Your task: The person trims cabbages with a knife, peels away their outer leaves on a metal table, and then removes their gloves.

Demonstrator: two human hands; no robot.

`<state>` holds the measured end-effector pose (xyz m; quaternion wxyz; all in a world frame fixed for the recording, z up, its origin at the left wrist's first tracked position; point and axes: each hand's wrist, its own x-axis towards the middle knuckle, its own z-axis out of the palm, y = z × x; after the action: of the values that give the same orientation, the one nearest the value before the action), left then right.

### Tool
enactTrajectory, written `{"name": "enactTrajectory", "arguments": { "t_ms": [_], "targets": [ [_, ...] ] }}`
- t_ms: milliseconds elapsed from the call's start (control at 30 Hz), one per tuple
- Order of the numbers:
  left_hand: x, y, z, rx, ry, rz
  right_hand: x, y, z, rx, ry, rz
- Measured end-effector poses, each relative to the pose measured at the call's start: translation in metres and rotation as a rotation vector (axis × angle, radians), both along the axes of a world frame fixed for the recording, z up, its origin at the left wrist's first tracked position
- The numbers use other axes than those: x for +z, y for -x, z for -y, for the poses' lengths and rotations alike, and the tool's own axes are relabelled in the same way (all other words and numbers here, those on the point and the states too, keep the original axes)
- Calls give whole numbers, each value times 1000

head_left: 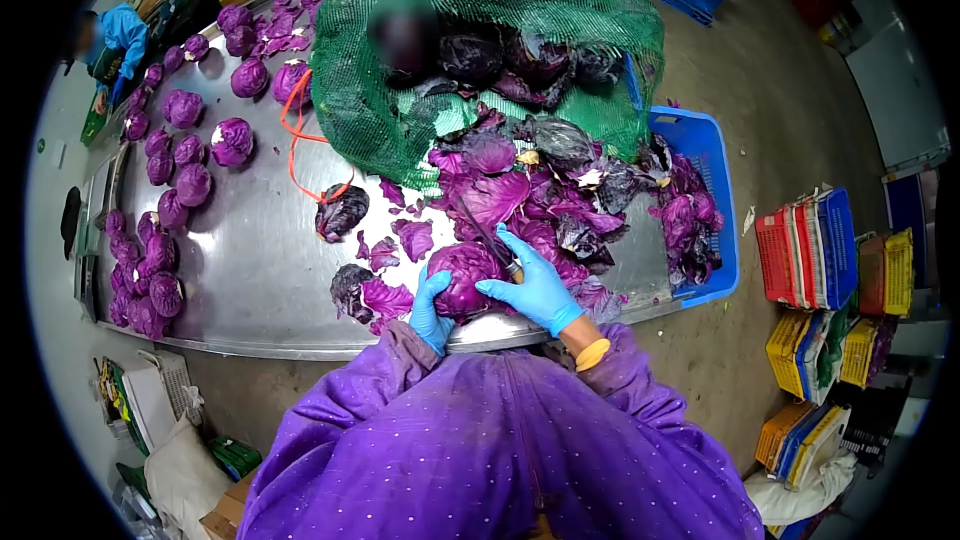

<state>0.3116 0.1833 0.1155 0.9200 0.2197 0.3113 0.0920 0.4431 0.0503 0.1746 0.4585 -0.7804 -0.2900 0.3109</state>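
My left hand (430,308), in a blue glove, holds the left side of a purple cabbage (463,278) at the table's near edge. On the cabbage's right is my right hand (535,285), also gloved, with a knife (492,245) in its grip; its thumb reaches to the cabbage. The knife's dark blade points up and left, over the leaves. Loose purple leaves (490,197) are heaped just beyond both hands. Left of them lie torn leaf pieces (412,237) and a dark-leaved cabbage (342,212).
A green mesh sack (400,130) with dark cabbages lies at the back, an orange cord (290,130) beside it. Several peeled cabbages (193,184) stand left on the metal table (265,275). A blue crate (715,285) holds leaves at right. Another person (122,35) stands far left.
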Motion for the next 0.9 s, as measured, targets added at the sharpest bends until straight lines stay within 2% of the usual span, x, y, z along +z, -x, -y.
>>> {"name": "enactTrajectory", "arguments": {
  "t_ms": [67, 167, 233, 300, 333, 400, 433, 467, 500, 533, 600, 633, 667, 700, 767, 900],
  "targets": [
    [7, -2, -1, 2, 45, -23, -27, 0, -4, -105, -112, -94],
    [5, 4, 3, 33, 96, -49, -27, -4, -4, -97, -152, -115],
    [11, 4, 7, 49, 54, -54, -28, -1, -3, -91, -69, 63],
    [24, 3, 11, 80, -254, 29, -44, 0, -2, -158, -79, 218],
    [35, 2, 12, 98, -411, 72, -48, -3, 0, -220, -84, 130],
    [56, 1, 10, 50, -500, 110, -60, -11, -2, -371, -428, -99],
    [56, 0, 6, 39, -666, 133, -45, -18, 5, -398, -219, -127],
    [56, 0, 1, 26, -830, 159, -51, -23, 5, -443, -298, -98],
    [55, 0, -5, 5, -956, 150, -33, -24, 7, -445, -281, -236],
    [64, -2, -7, 13, -1024, 156, -5, -22, 9, -444, -260, -376],
    [63, -2, -15, -13, -1198, 191, 36, -17, 4, -237, -237, -484],
    [64, 0, -18, -34, -1240, 195, 43, -10, -3, -194, -277, -488],
    [67, 1, -19, -55, -1281, 200, 33, -3, -8, -159, -340, -382],
    [68, 1, -21, -73, -1324, 206, 34, -3, -8, -137, -283, -440],
    [69, 4, -23, -68, -1306, 246, 42, -4, -7, -84, -188, -513],
    [80, 8, -20, -85, -1226, 265, 51, -3, 1, -47, -207, -479]
  ]
}}
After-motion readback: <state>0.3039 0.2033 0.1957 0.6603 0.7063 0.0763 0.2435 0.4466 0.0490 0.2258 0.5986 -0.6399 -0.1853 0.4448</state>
